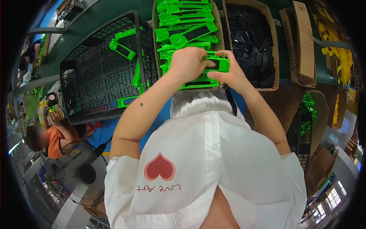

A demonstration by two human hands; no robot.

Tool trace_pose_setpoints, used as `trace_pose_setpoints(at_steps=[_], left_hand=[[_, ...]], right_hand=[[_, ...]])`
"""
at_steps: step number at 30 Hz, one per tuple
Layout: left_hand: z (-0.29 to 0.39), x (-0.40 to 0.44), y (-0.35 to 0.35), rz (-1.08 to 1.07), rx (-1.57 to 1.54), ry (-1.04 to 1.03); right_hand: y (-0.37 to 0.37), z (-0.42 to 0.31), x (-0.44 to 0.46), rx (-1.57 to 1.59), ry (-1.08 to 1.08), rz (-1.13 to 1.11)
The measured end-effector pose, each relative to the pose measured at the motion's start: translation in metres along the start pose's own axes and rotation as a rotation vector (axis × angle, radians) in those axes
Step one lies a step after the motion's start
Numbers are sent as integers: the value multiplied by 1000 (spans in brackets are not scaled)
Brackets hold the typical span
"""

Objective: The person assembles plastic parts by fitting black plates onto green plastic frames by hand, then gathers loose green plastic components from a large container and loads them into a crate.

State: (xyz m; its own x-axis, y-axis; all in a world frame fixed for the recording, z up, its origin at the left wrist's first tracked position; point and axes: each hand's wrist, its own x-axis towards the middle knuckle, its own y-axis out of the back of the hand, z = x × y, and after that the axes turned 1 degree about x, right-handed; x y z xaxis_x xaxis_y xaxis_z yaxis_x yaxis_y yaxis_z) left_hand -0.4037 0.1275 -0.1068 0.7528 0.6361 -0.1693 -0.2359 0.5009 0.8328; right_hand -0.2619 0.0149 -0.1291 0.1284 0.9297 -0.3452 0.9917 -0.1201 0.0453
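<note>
On the white shirt (248, 160) we read "Love Art", upside down. Green part (224, 65) is held over the open carton (218, 19), long axis roughly left-right, squared end rightward; right hand (233, 75) pinches it, thumb to fingers; left hand (188, 63) bunched against it, pinch we can't tell.

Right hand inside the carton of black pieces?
No: the right hand holds a green part over the carton of green parts, beside the black pieces.

Dark green worktable (102, 14) — bright paned windows (334, 200), lower right
</note>
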Motion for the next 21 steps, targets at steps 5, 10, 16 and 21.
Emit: trace_pose_setpoints(at_steps=[5,10,16,21], left_hand=[[-52,90,4,274,532,-250],[-95,105,-32,233,456,-171],[-173,64,43,1172,153,-38],[-277,-2,8,646,446,263]], right_hand=[[53,28,17,-15,-21,225],[132,98,19,-1226,46,555],[130,90,27,-844,-71,278],[138,93,34,-714,157,394]])
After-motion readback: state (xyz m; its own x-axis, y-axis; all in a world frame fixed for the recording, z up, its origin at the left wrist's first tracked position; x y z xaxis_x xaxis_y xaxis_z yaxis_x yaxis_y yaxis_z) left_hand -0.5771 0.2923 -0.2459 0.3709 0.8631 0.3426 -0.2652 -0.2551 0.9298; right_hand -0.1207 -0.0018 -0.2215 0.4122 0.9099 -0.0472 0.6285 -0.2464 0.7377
